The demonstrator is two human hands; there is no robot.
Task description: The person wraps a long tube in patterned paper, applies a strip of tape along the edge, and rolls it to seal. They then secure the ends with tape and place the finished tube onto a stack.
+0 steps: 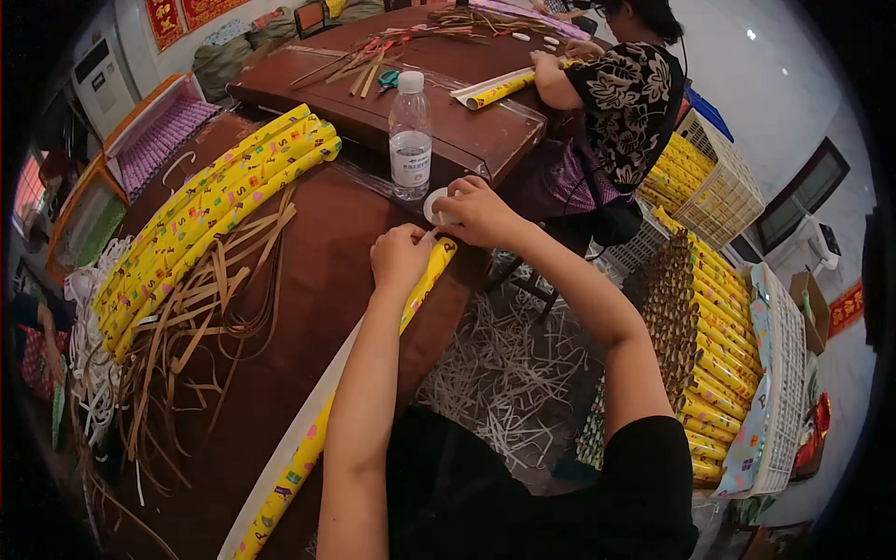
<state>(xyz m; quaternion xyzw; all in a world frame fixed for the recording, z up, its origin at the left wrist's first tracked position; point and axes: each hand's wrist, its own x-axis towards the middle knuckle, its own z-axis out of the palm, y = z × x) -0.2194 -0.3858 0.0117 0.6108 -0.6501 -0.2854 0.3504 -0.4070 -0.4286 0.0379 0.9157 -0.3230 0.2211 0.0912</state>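
Note:
A roll of yellow patterned wrapping paper (pixel 310 446) lies slantwise along the table's near edge, its white underside showing along one side. My left hand (pixel 401 259) is closed at the roll's far end, its fingertips pressed together by the paper edge. Just beyond, my right hand (pixel 481 217) grips a roll of clear tape (pixel 435 207), close to the left fingertips. A short whitish strip seems to run between the two hands; its exact hold is hidden by the fingers. Behind the tape stands a water bottle (pixel 411 154), partly full, with a white cap.
Finished yellow rolls (pixel 219 210) are piled on the left beside brown paper strips (pixel 210 317). A co-worker (pixel 625 112) handles another yellow roll (pixel 504 89) across the table, near teal scissors (pixel 387 81). Paper shreds (pixel 509 373) cover the floor; stacked rolls (pixel 719 359) fill a white basket (pixel 782 383).

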